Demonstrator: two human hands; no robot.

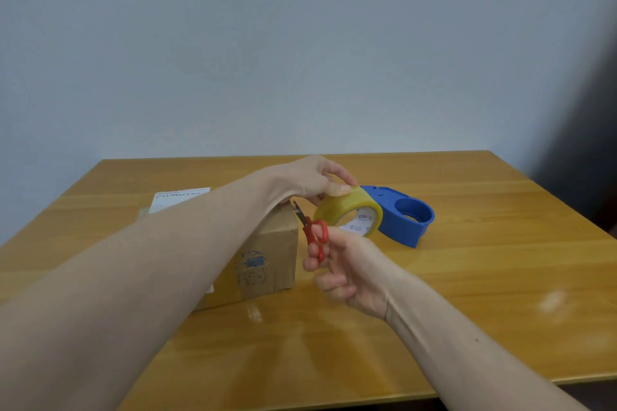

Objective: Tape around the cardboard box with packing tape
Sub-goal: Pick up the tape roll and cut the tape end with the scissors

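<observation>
1. The cardboard box (267,253) sat on the wooden counter (467,277), left of centre and partly hidden under the left forearm. White shipping label (180,198) on its far top side.
2. Left hand (314,182) was reaching across the box top, fingers and thumb curled over the outer rim of the packing tape (350,210). The roll was held up just right of the box's top right corner.
3. Right hand (347,270) was nearer, below the roll, fingers through the loops of small red scissors (312,230). Blades pointed up and left toward the gap between box corner and roll. Couldn't tell if the blades were open, too small/blurry.
4. Blue tape dispenser (404,217) sat on the counter right behind the roll. Couldn't tell if the roll was actually seated in it or just in front.
5. Handling, imo: the roll looked light and stiff bc of the cardboard core, so the rim grip made sense. Clear tape is slick on the back and sticky on the face, so a loose end prob folds onto itself if it goes slack.
6. Box looked light too, stiff at edges and corners, softer mid-panel. I'd press the tape near the edges and pin the box w/ the forearm so it wouldn't slide on that glossy counter.
7. Any pulled strip was basically invisible here, so no idea how much was out.
</observation>
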